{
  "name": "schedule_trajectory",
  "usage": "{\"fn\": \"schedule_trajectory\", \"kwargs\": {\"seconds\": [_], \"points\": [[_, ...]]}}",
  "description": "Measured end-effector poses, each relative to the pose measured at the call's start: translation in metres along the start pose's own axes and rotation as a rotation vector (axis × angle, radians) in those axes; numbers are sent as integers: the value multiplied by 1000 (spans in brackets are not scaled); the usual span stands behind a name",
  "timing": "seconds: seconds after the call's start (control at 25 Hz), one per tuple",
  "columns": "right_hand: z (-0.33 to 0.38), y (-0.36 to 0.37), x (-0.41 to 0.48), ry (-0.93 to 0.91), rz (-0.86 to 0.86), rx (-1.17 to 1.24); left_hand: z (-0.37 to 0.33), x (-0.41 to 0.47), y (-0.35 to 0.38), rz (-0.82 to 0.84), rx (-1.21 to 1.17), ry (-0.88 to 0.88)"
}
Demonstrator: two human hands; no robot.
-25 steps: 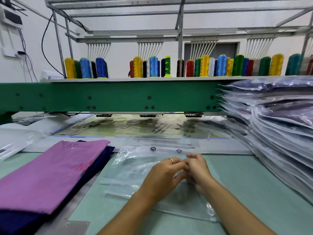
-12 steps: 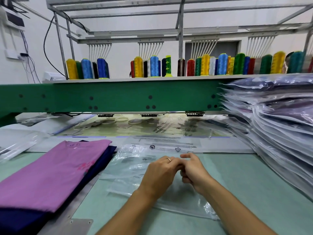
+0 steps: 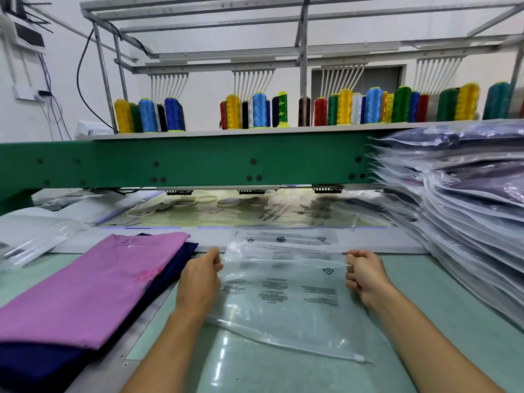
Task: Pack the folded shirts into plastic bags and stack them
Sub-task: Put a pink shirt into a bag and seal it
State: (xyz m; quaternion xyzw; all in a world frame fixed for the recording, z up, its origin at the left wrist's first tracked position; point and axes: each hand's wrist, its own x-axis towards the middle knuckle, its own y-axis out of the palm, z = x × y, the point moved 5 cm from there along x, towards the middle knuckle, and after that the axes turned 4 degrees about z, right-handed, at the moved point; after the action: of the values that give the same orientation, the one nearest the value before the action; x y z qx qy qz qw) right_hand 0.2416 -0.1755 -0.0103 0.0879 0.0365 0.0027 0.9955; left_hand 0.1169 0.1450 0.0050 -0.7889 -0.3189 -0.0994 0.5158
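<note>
Bag (image 3: 286, 302) lies centred on the surface (image 3: 419, 268), far edge pinched between your left hand (image 3: 202, 275) and right hand (image 3: 365, 276), fingers (image 3: 351, 276) curled on it. Uneven pulling could tear it or slip it free; shirts (image 3: 93, 285) lie at left.

A clear plastic bag (image 3: 283, 293), printed with black text and recycling marks, is stretched between the left hand (image 3: 198, 279) and right hand (image 3: 365, 275), whose curled fingers grip its side edges. Its far edge is lifted, while its near edge with a white zip slider (image 3: 358, 358) rests on the desk (image 3: 425, 293). To its left lies a folded pink shirt (image 3: 93, 285) on top of a folded navy shirt (image 3: 34, 364). To the right rises a tall, slightly fanned stack of bagged shirts (image 3: 467, 222), mostly dark.
</note>
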Motion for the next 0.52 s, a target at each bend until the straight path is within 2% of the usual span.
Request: {"fn": "schedule_trajectory", "kwargs": {"seconds": [0.12, 0.24, 0.36, 0.44, 0.52], "points": [[-3, 1, 1, 2, 41, -15, 12, 3, -1, 32, 22, -70], [-4, 7, 0, 8, 108, -41, -1, 1, 6, 157, 156, 57], [-2, 6, 1, 6, 109, -91, -15, -2, 7, 155, 21, 123], [3, 2, 1, -89, 41, -320, -17, -2, 6, 144, -26, 108], [14, 2, -4, -306, -98, -798, -16, -2, 7, 159, -47, 79]]}}
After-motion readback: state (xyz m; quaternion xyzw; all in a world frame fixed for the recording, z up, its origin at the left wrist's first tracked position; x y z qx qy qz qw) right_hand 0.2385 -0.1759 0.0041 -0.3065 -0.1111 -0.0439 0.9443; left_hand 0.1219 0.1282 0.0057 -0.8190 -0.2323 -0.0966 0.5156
